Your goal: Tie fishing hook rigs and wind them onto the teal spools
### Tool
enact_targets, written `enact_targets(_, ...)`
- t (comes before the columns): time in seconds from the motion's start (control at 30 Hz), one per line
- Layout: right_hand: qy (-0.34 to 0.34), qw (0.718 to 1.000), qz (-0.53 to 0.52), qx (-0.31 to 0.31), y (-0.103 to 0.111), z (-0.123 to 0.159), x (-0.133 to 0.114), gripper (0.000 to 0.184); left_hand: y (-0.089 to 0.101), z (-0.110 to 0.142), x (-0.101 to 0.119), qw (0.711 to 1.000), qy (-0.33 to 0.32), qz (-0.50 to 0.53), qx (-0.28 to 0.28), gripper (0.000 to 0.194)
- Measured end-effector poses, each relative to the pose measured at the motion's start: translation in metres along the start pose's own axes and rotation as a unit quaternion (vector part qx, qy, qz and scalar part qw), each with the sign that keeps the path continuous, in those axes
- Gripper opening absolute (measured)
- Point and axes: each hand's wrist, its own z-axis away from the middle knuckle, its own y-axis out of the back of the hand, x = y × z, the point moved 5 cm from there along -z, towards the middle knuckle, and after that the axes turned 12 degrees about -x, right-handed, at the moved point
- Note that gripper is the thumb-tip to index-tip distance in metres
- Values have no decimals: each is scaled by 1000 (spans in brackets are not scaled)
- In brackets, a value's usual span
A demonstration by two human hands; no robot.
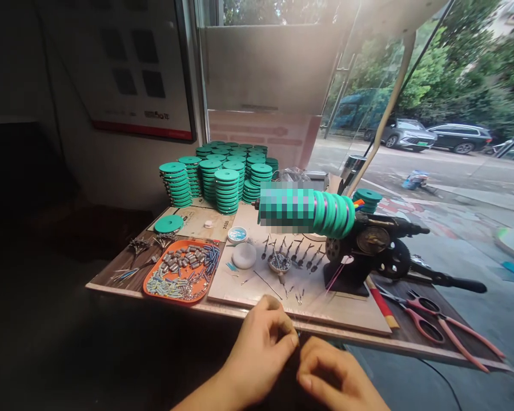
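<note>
My left hand (261, 345) and my right hand (332, 374) are close together at the near edge of the table (111, 277), below the white board (325, 305). Both have their fingers curled in a pinch. What they pinch is too small to make out; a thin line seems to run up from them toward the black winding machine (368, 251). A row of green spools (325, 212) sits on that machine's shaft. Small hooks and swivels (291, 251) lie in a row on the board just beyond my hands.
Stacks of green spools (223, 174) stand at the back of the table. An orange tray (182, 274) of small metal parts lies at the left. Red-handled scissors (428, 319) lie at the right. Two small round tubs (242, 248) are mid-table. A street with parked cars lies beyond.
</note>
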Motion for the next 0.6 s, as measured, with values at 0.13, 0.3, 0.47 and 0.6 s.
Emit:
enact_targets(0.13, 67, 975, 209, -33, 2, -2, -53, 14, 0, 15, 8, 939, -154, -282, 121, 16)
enact_targets(0.3, -44, 995, 89, 18, 29, -54, -79, 15, -1, 34, 14, 783, -325, -463, 258, 26)
enact_targets(0.47, -93, 991, 68, -71, 22, -96, -69, 12, 2, 32, 22, 796, -324, -463, 217, 26)
enact_targets(0.6, 37, 973, 226, 28, 29, -69, -73, 11, 18, 11, 6, 982, -100, -121, 108, 16)
